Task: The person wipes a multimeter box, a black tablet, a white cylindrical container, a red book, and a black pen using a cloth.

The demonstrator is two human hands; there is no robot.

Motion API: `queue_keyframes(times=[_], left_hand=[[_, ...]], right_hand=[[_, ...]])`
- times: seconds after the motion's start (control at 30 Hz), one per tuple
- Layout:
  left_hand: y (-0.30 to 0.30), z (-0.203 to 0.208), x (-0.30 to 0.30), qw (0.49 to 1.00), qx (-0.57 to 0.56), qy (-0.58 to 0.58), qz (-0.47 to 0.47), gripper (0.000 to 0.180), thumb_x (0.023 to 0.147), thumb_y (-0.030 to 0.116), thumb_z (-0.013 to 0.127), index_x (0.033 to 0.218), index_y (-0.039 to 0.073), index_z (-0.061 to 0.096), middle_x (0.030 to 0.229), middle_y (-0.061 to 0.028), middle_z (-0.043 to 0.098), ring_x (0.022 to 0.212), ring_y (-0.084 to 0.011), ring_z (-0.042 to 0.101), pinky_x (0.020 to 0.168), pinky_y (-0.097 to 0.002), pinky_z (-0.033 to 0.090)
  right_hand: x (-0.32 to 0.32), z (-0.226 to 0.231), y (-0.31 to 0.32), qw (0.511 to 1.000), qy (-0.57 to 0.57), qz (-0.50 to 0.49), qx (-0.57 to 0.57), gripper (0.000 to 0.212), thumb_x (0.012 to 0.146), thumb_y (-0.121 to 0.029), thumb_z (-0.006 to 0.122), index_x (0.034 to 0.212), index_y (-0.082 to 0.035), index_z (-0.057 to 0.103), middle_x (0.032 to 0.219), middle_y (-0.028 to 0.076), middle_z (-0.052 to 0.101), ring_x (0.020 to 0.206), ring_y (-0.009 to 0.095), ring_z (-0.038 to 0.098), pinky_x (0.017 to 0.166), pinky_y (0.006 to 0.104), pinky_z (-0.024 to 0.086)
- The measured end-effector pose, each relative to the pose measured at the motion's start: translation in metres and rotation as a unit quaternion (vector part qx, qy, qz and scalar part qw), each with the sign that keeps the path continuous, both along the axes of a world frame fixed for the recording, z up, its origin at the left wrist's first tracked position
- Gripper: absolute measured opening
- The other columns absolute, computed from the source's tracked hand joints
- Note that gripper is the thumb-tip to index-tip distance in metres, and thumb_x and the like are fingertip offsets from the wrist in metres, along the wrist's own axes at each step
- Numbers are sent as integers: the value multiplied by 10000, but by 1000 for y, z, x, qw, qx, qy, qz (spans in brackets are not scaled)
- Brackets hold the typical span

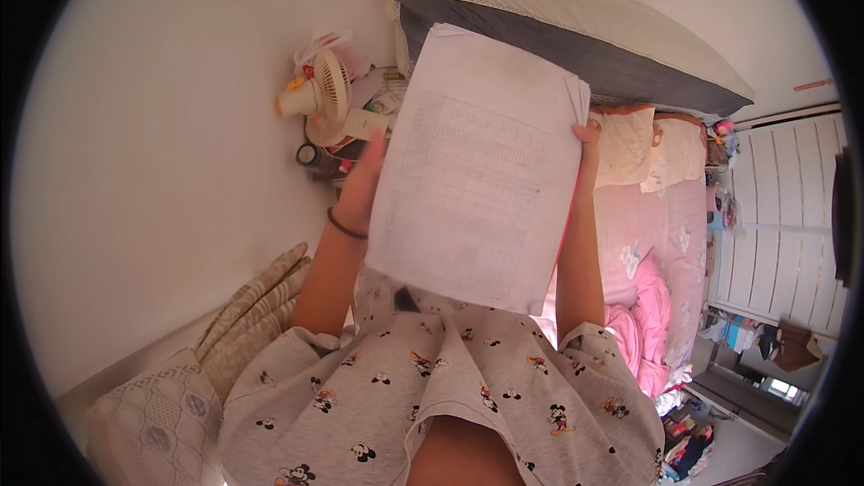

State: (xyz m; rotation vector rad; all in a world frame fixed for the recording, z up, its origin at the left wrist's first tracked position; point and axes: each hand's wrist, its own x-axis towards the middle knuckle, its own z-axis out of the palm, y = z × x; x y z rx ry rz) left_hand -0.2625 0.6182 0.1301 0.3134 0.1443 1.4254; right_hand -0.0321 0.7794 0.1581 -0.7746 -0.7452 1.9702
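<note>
A thick stack of white papers [477,171] stands tilted before my chest. Its front sheet carries a faint printed table, and the corners at the upper right are curled and uneven. My right hand [587,139] grips the right edge, thumb on the front and fingers behind. Against the left edge my left hand [363,180] is closed on the stack; it is slightly blurred, and the papers hide most of its fingers. A dark band [346,223] circles my left wrist. Along the lower right side of the stack shows a thin red edge [568,232].
Beyond the stack is a bed with a grey and cream headboard [540,31], pillows [623,146] and a pink quilt [652,306]. A small fan [331,90] stands at the left among clutter. Folded patterned fabric [256,315] lies by the left wall; a white slatted wardrobe [778,225] is at right.
</note>
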Motion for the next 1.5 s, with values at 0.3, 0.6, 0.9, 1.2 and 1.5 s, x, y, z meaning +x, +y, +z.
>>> queue_keyframes(times=[0.3, 0.6, 0.9, 1.2, 1.5], left_hand=[[-18, 18, 8, 950, -118, 290, -19, 662, 784, 113, 686, 1366, -31, 404, 1290, -156, 548, 1172, -260, 546, 967, -392, 446], [-22, 20, 13, 936, -120, 332, 8, 681, 780, 30, 683, 1379, -29, 364, 1295, -155, 540, 1185, -252, 532, 972, -390, 443], [-29, 15, 13, 949, -109, 293, 46, 670, 786, 10, 651, 1393, 0, 368, 1307, -106, 528, 1178, -200, 521, 972, -351, 435], [-30, 13, 17, 951, -98, 292, 36, 681, 782, 26, 654, 1396, 4, 361, 1307, -108, 523, 1179, -204, 520, 979, -360, 429], [-29, 18, 19, 950, -107, 291, 43, 692, 778, 17, 654, 1400, 4, 352, 1314, -110, 518, 1189, -204, 513, 983, -357, 424]], right_hand=[[6, 20, -11, 992, -127, -11, -10, 708, 745, -337, 594, 1339, 14, 433, 1251, 183, 541, 1089, 286, 554, 919, 365, 461], [31, 25, -6, 959, -207, -28, 190, 517, 825, -299, 548, 1180, 77, 544, 1008, 107, 631, 858, 165, 598, 743, 279, 478], [25, 90, -26, 795, -297, -150, 508, 217, 869, -122, 565, 1062, -23, 550, 1022, 93, 573, 932, 179, 564, 803, 298, 465], [-28, 81, 33, 691, -428, 77, 578, 394, 777, -7, 596, 1156, -112, 591, 1110, 121, 556, 846, 256, 624, 691, 341, 523], [-52, 86, -44, 475, -335, 128, 804, 405, 942, -420, 522, 1068, -43, 599, 1105, 161, 588, 912, 239, 602, 747, 303, 505]])
